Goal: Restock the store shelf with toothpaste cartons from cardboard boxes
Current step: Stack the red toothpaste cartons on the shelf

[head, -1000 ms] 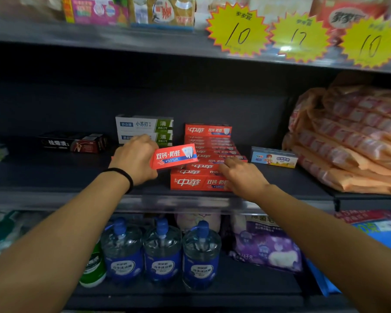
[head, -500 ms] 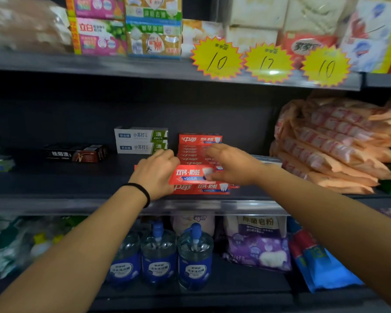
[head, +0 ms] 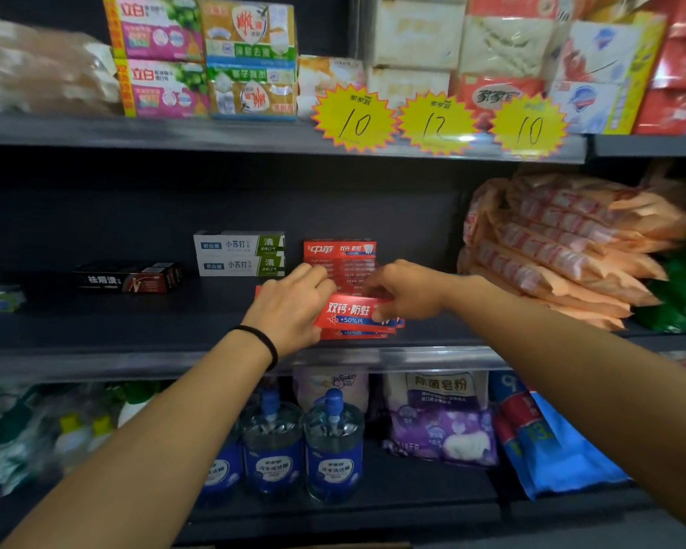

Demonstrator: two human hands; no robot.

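the dark shelf unit (head: pixel 143 330) fills the view, its middle shelf only partly stocked. at the right end of that shelf lies a slumped heap of orange plastic-wrapped packs (head: pixel 563 247), the biggest thing on it. on the shelf above, boxes of soap and tissue stand behind three yellow starburst price tags (head: pixel 436 122) marked 10, 12 and 10. on the shelf below stand blue-capped water-jug-shaped bottles (head: pixel 333 445), and to their right a purple bag of washing powder (head: pixel 442 422).

back on the middle shelf, a stack of red toothpaste cartons (head: pixel 339 249) runs from the back wall toward the front edge, with two white-and-green toothpaste cartons (head: pixel 238 253) stacked just beside it on the left and a black toothpaste carton (head: pixel 127 277) further left.

both arms reach in from below. the left hand (head: pixel 290 311) (a black band on its wrist) grips the left end of a red toothpaste carton (head: pixel 349 313), fingers curled over it. the right hand (head: pixel 404 291) pinches the carton's right end, thumb on its front face. the carton is tilted slightly and sits on top of the frontmost red cartons, near the shelf's front edge.
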